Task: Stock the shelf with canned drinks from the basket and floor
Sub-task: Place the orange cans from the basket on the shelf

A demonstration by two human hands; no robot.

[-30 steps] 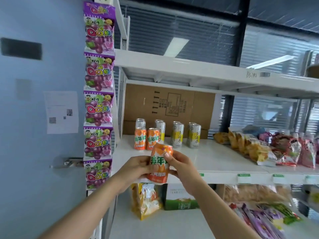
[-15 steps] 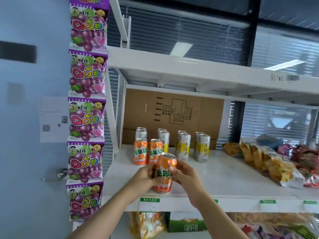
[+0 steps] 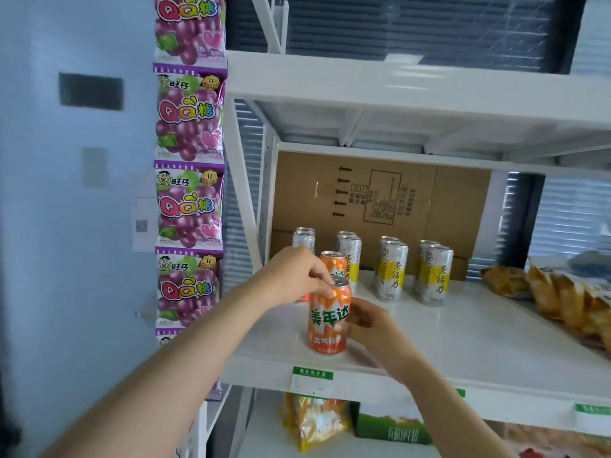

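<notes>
Orange can (image 3: 328,317) upright on shelf (image 3: 456,335), left hand (image 3: 294,276) pinching rim, right hand (image 3: 367,328) curled round side.

"美年达" on orange can (image 3: 326,322)

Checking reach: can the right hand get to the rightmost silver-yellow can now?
Probably yes: nothing stands between the right hand and the rightmost silver-yellow can, but it must first release the orange can.

Orange can (image 3: 328,317) now stands (upright) on shelf (image 3: 463,332).
</notes>
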